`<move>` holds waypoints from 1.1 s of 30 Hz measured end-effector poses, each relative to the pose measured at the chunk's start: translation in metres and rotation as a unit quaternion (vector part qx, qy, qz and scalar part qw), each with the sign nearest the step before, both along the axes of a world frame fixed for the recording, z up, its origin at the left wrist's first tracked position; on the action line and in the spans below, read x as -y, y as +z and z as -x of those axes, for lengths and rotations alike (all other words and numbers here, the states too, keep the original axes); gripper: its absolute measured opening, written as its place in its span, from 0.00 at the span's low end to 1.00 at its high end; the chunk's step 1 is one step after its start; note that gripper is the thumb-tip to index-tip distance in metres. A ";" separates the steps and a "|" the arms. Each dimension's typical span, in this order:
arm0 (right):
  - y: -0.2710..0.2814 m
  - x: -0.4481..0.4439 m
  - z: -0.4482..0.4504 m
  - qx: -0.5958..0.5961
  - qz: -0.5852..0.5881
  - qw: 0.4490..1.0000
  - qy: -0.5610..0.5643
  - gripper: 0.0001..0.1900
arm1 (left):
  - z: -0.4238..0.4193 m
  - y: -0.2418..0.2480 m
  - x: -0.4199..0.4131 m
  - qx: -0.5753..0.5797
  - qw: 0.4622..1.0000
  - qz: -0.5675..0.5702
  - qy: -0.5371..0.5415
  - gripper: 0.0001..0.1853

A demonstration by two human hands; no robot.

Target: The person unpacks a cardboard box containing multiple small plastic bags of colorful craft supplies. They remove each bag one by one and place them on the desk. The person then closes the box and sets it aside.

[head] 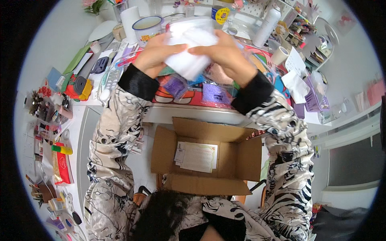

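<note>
Both my hands hold a white plastic packet (191, 45), partly blurred, above the far part of the desk. My left hand (156, 54) grips its left side and my right hand (227, 55) its right side, with the thumbs meeting near its middle. What the packet contains cannot be told. Beneath it, clear bags lie on a red patterned mat (178, 100), among them a bag of dark purple beads (175, 86) and a bag of light purple beads (215, 93). An open cardboard box (248, 156) is in front of my body, below the desk edge, with printed papers (199, 157) on its bottom.
An enamel mug (147, 28) and a paper roll (130, 24) stand behind my left hand. A spray can (267, 27) stands at the back right, near a cardboard tube (279, 55). A purple basket (316, 96) sits at the right and a tape dispenser (79, 86) at the left.
</note>
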State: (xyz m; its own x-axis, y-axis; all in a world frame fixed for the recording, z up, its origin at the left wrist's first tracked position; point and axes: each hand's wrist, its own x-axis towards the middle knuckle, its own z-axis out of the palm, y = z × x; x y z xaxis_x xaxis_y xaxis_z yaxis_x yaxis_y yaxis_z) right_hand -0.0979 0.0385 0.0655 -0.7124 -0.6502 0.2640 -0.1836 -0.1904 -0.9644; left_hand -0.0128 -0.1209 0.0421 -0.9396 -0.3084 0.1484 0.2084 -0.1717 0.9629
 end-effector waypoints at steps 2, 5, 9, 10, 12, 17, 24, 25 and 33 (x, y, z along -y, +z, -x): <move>-0.013 0.038 0.012 -0.051 -0.034 0.998 -0.010 0.31 | -0.007 0.007 0.027 0.037 0.999 0.023 0.031 0.26; -0.035 0.105 0.013 -0.120 -0.199 0.973 -0.009 0.32 | -0.018 -0.016 0.082 0.126 0.987 0.042 0.091 0.28; -0.046 0.128 0.041 -0.257 -0.330 0.907 0.041 0.31 | 0.025 -0.056 0.123 0.162 0.972 0.131 0.107 0.32; -0.048 0.138 0.035 -0.281 -0.360 0.889 0.023 0.30 | 0.031 -0.073 0.137 0.178 0.946 0.207 0.173 0.34; -0.051 0.147 0.025 -0.321 -0.420 0.849 -0.021 0.28 | 0.026 -0.075 0.139 0.189 0.863 0.396 0.251 0.34; -0.043 0.109 0.000 -0.495 -0.363 0.783 -0.100 0.24 | 0.022 -0.079 0.133 0.174 0.708 0.643 0.235 0.25; -0.016 -0.029 -0.089 -0.534 -0.126 0.831 0.090 0.11 | -0.027 -0.069 0.139 -0.018 0.633 0.706 0.318 0.23; -0.027 -0.051 -0.102 -0.477 -0.186 0.847 0.143 0.12 | -0.060 -0.034 0.066 0.026 0.772 0.576 0.266 0.33; -0.245 -0.129 -0.094 -0.266 -0.549 0.759 0.228 0.23 | -0.094 -0.123 -0.110 0.127 0.653 0.664 -0.342 0.15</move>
